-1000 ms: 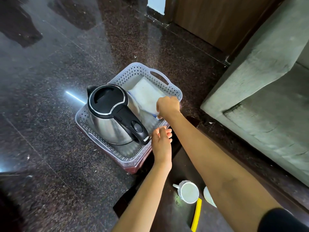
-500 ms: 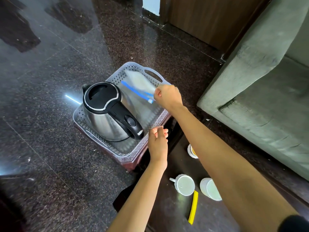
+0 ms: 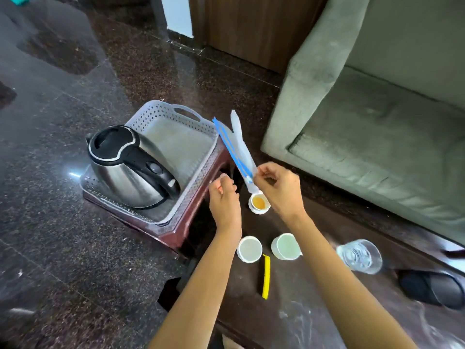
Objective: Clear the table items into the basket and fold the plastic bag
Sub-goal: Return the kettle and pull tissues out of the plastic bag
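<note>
- The plastic bag (image 3: 240,147) is pinched at its near, lower corner by the right hand (image 3: 279,190), thumb and fingers clamped on it just above the small cup of orange liquid (image 3: 259,203)
- The bag's long axis runs from that pinch up and away to the left, blue zip strip along its left edge, far tip free in the air over the right rim of the basket (image 3: 211,137); the bag hangs clear of the basket floor
- The left hand (image 3: 225,200) holds nothing, fingers loosely curled, just left of the bag's held corner and apart from it; it is the nearer hand to the free length of the bag
- Judgement: a fold calls for the left hand to take the far end or the zip edge, reaching forward along the bag's axis while the right hand keeps its corner
- The basket sits on a dark red stool (image 3: 176,233) beyond the table's far left corner, with the kettle (image 3: 125,167) filling its left half and the right half bare
- On the table (image 3: 289,323), near the forearms, remain two white cups (image 3: 249,249), a yellow stick (image 3: 266,277) and a clear glass (image 3: 359,256), all uncollected
- Risk, as judged: the orange cup stands directly below the pinch and could be knocked
</note>
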Available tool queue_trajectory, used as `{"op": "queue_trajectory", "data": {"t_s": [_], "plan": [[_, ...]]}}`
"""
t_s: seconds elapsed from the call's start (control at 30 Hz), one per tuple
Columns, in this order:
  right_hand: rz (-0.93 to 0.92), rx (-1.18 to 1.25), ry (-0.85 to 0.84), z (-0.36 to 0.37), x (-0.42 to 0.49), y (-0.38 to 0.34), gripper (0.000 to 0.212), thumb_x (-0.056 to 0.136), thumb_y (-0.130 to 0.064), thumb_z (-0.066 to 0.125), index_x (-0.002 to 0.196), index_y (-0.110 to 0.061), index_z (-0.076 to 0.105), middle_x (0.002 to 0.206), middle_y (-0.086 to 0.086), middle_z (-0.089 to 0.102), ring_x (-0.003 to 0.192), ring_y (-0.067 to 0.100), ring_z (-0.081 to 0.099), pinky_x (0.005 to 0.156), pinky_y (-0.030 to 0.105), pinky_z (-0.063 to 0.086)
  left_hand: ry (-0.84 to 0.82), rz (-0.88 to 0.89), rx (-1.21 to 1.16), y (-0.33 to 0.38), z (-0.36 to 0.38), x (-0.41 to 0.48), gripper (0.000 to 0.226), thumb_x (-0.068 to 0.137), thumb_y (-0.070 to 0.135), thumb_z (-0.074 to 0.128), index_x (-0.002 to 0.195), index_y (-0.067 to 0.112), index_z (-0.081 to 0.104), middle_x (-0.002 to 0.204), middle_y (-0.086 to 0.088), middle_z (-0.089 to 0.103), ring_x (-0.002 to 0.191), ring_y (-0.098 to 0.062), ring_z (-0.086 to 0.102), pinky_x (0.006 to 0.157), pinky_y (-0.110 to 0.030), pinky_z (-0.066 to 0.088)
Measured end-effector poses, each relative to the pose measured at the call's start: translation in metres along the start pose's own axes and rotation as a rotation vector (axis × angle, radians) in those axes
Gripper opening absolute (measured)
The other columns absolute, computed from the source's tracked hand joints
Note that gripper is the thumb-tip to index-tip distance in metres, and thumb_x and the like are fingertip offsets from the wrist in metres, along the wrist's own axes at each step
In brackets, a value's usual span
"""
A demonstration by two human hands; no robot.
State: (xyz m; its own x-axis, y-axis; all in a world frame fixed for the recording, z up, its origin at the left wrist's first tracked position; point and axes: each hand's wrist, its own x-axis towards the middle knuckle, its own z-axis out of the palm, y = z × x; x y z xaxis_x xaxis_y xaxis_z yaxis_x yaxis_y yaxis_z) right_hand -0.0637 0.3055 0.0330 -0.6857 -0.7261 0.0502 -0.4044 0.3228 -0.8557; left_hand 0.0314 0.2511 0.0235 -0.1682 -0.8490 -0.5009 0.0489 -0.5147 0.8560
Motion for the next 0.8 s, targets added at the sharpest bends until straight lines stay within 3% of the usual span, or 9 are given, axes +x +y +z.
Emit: {"op": "queue_trajectory", "data": {"t_s": [0.1,0.17,0.27,0.37,0.43,0.53,0.67,0.73,0.8], "plan": [[0.101,0.059,-0.001,-0.02,-0.049,0.019,0.01,0.082,-0.006,0.068,0.081,-0.016,0.069,0.079,-0.01,0.071,0.075,0.0,0.066,0.072,0.014,0.049,-0.11,-0.017,0.08,-0.016,0.0,-0.024,0.027,0.086,0.05,0.054,0.097,0.026,0.061,0.097,0.005,0.068,0.096,-0.012,0.065,0.087,-0.031,0.052],[0.133,0.096,-0.01,-0.03,-0.081,0.03,0.012,0.082,-0.003,0.069,0.082,-0.015,0.069,0.081,-0.011,0.071,0.074,-0.005,0.065,0.071,0.01,0.046,-0.154,-0.011,0.195,-0.029,-0.005,-0.037,0.025,0.076,0.051,0.058,0.082,0.029,0.066,0.088,0.006,0.071,0.09,-0.014,0.068,0.087,-0.036,0.054],[0.213,0.165,-0.019,-0.041,-0.128,0.046,0.01,0.08,0.0,0.07,0.083,-0.009,0.072,0.089,-0.006,0.075,0.08,0.001,0.068,0.075,0.015,0.049,-0.205,-0.007,0.388,-0.051,-0.012,-0.063,0.029,0.071,0.039,0.058,0.068,0.01,0.062,0.071,-0.007,0.066,0.071,-0.023,0.063,0.079,-0.044,0.056],[0.272,0.26,-0.012,-0.05,-0.17,0.065,0.018,0.078,0.001,0.071,0.078,-0.017,0.071,0.095,-0.005,0.075,0.091,0.014,0.071,0.085,0.031,0.055,-0.243,-0.004,0.477,-0.065,-0.018,-0.091,0.022,0.078,0.017,0.06,0.058,0.009,0.058,0.062,-0.008,0.058,0.059,-0.016,0.052,0.061,-0.032,0.051],[0.293,0.335,0.048,-0.058,-0.197,0.073,0.021,0.077,0.001,0.071,0.076,-0.02,0.072,0.09,-0.003,0.073,0.088,0.02,0.07,0.086,0.038,0.055,-0.273,-0.001,0.489,-0.074,-0.022,-0.109,0.024,0.081,0.007,0.057,0.058,0.013,0.06,0.059,-0.004,0.058,0.053,-0.01,0.049,0.055,-0.024,0.044],[0.401,0.58,0.24,-0.07,-0.234,0.083,0.016,0.083,0.006,0.066,0.079,-0.01,0.066,0.081,0.009,0.069,0.077,0.021,0.066,0.077,0.033,0.056,-0.318,0.015,0.503,-0.087,-0.028,-0.131,0.021,0.081,0.008,0.059,0.061,0.011,0.061,0.055,-0.002,0.055,0.05,-0.007,0.046,0.057,-0.025,0.041],[0.618,0.877,0.469,-0.075,-0.279,0.102,0.014,0.09,0.006,0.057,0.082,-0.004,0.057,0.079,0.011,0.066,0.075,0.021,0.067,0.078,0.034,0.059,-0.385,0.033,0.54,-0.102,-0.032,-0.152,0.008,0.08,0.019,0.069,0.075,0.014,0.071,0.065,0.002,0.066,0.064,-0.012,0.059,0.066,-0.028,0.049],[0.727,0.88,0.477,-0.074,-0.299,0.116,0.004,0.09,0.002,0.059,0.091,-0.002,0.059,0.085,0.012,0.067,0.082,0.023,0.066,0.084,0.034,0.057,-0.418,0.017,0.513,-0.108,-0.033,-0.163,0.008,0.079,0.019,0.072,0.073,0.016,0.07,0.061,0.004,0.066,0.062,-0.013,0.058,0.064,-0.028,0.05],[0.848,0.745,0.493,-0.073,-0.317,0.127,0.011,0.088,-0.004,0.064,0.099,-0.002,0.062,0.088,0.008,0.069,0.086,0.023,0.064,0.083,0.034,0.056,-0.451,0.003,0.485,-0.112,-0.033,-0.173,0.01,0.08,0.017,0.072,0.073,0.012,0.069,0.058,0.003,0.063,0.058,-0.012,0.055,0.058,-0.025,0.047]]}}
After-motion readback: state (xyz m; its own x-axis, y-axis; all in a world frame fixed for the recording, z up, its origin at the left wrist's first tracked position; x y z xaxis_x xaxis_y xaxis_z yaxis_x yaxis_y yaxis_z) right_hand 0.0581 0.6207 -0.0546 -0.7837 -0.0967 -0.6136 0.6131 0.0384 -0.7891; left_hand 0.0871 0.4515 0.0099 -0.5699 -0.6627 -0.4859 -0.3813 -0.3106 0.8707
